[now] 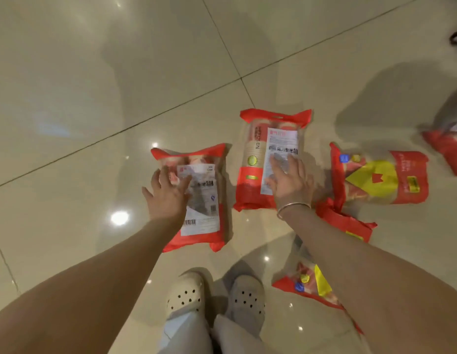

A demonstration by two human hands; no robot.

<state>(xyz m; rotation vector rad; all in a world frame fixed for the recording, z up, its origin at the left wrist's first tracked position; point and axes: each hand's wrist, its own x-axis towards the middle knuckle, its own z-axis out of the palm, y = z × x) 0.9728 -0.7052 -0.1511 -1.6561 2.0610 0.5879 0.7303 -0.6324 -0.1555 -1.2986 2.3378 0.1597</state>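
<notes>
Several red and clear plastic packages lie on a glossy beige tiled floor. My left hand (168,192) is spread with straight fingers over the left package (204,200), which lies label side up. My right hand (290,185), with a metal bangle at the wrist, rests flat on the white label of the middle package (260,154). Neither hand curls round anything. To the right lies a package with a yellow diamond label (380,177).
Another red package (345,223) lies under my right forearm, one more (311,282) near my right foot, and a blurred one (449,139) at the right edge. My feet in white perforated clogs (214,292) stand just behind the packages. A dark object (456,37) shows at the top right.
</notes>
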